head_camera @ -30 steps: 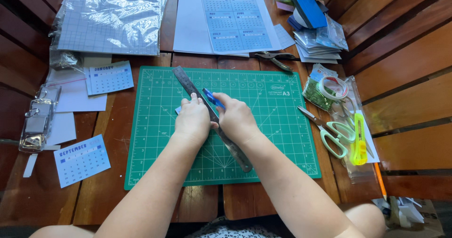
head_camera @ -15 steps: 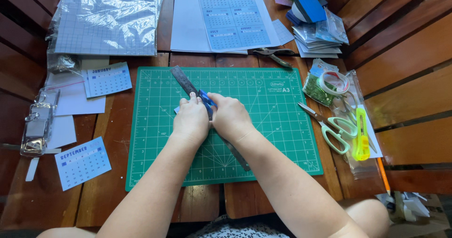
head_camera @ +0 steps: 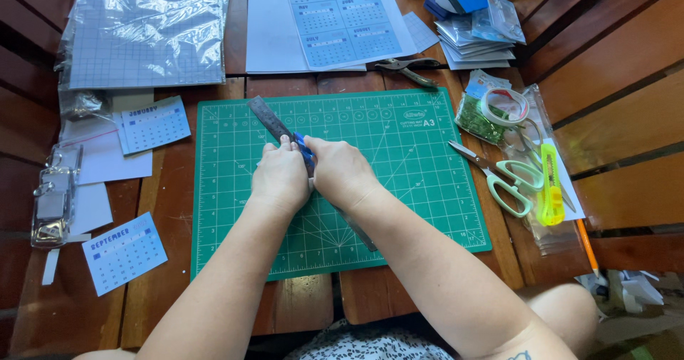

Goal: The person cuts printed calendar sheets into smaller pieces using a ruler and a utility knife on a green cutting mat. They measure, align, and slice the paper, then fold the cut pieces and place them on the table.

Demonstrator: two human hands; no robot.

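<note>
Metal ruler (head_camera: 267, 118) pinned aslant on green cutting mat (head_camera: 399, 168), blue craft knife (head_camera: 305, 150) drawn along its edge.

Thin, stiff, slick steel; best pressed flat mid-length. Left hand (head_camera: 280, 178) bearing down on ruler, right hand (head_camera: 343, 175) closed around knife at 3 o'clock. Versus half a second earlier: same grip, barely shifted. Scissors (head_camera: 509, 182) further toward 3 on desk (head_camera: 171, 210).

Both hands sit together at the middle of the green cutting mat (head_camera: 399, 160), over the metal ruler (head_camera: 267, 118) that runs slantwise across it. The mat's right half and lower left corner lie bare, open to a reach. To the right, scissors (head_camera: 509, 182) and a yellow cutter (head_camera: 550, 185) crowd the mat's edge. Calendar cards (head_camera: 151, 123) and plastic sleeves (head_camera: 146, 29) fill the worktop (head_camera: 167, 210) to the left and beyond.
</note>
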